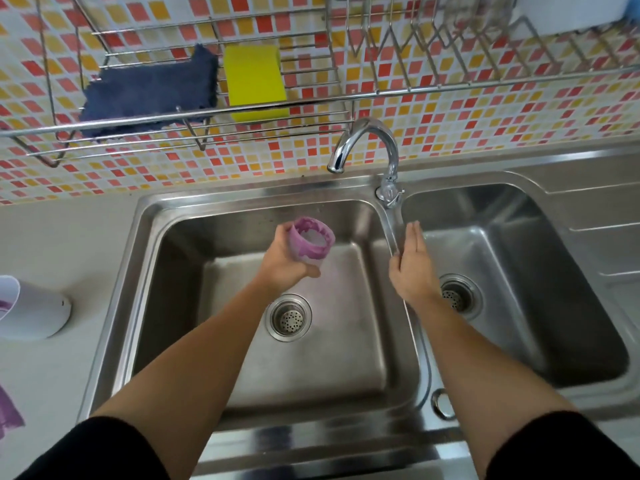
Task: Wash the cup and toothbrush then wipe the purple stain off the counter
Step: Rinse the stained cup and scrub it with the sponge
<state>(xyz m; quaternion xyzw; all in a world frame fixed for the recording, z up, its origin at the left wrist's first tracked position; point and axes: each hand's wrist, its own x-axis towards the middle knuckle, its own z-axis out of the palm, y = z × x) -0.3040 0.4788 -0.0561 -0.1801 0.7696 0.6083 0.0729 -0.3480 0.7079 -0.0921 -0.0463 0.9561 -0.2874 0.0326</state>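
Observation:
My left hand (pixel 284 265) grips a small cup (pixel 311 242) smeared with purple, held tilted over the left sink basin (pixel 346 341), its mouth facing up toward the tap. My right hand (pixel 412 261) is flat and open, fingers together, over the ridge between the two basins, just below the tap's base. The chrome tap (pixel 367 143) curves left, its spout above the left basin; no water is visible. A purple stain (pixel 8 410) shows on the counter at the far left edge. No toothbrush is in view.
A white container (pixel 31 310) lies on the counter at left. On the wire wall rack a dark blue cloth (pixel 149 91) and a yellow sponge (pixel 254 81) rest. The right basin (pixel 536 289) and a drainboard lie to the right.

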